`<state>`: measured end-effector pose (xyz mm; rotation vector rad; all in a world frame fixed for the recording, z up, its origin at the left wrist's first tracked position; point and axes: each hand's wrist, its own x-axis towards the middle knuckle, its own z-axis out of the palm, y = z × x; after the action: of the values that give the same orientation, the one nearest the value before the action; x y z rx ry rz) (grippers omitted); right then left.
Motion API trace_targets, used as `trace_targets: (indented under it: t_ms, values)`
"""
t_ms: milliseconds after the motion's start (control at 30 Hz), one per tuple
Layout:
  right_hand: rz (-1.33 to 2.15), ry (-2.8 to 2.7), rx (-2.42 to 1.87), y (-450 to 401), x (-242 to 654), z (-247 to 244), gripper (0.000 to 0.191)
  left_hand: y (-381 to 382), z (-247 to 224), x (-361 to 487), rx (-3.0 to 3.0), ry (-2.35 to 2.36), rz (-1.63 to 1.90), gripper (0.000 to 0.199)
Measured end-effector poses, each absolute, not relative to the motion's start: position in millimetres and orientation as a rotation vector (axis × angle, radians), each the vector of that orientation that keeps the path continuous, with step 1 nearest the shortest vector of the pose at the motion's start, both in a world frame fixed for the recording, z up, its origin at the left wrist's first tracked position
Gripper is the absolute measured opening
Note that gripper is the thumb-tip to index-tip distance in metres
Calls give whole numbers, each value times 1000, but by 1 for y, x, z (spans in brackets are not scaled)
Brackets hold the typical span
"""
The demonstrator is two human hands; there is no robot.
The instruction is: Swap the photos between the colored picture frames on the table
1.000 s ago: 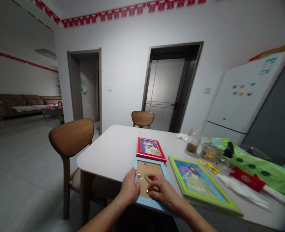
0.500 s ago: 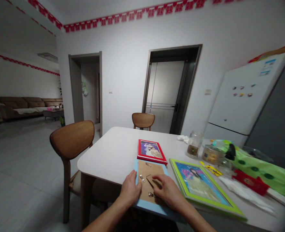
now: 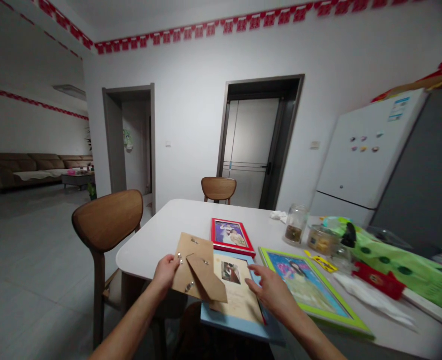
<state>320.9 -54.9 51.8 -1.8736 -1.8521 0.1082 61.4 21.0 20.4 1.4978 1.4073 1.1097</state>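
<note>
My left hand (image 3: 165, 272) grips the left edge of a brown backing board (image 3: 185, 250), which is tilted up with its stand flap hanging partly out and small metal clips on it. Beneath and to its right lies a light blue picture frame (image 3: 221, 322) face down near the table edge. A cream paper with a small photo (image 3: 230, 272) shows inside it. Over the paper's right side hovers my right hand (image 3: 268, 287), its fingers apart and nothing held. The board covers the frame's left part.
A red picture frame (image 3: 232, 237) lies behind, a green picture frame (image 3: 314, 292) to the right. Farther right are a glass jar (image 3: 295, 227), a round container (image 3: 320, 239), white tissue (image 3: 374, 297) and a green bag (image 3: 404, 270). A wooden chair (image 3: 110, 220) stands left of the table.
The backing board has come out of the blue frame and moved left in my left hand, uncovering the cream paper. My right hand has let go of the stand flap.
</note>
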Motion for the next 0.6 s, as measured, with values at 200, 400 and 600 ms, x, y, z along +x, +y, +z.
trace_targets:
  t_ms: [200, 400, 600]
  values:
    - [73, -1894, -2135, -55, 342, 23, 41, 33, 17, 14, 1491, 1556, 1008, 18]
    - [150, -1788, -2158, -52, 337, 28, 46, 34, 25, 6, 1674, 1716, 1026, 20]
    - [731, -1240, -1823, -59, 340, 46, 60, 2, 35, 61, 1869, 1483, 1045, 36]
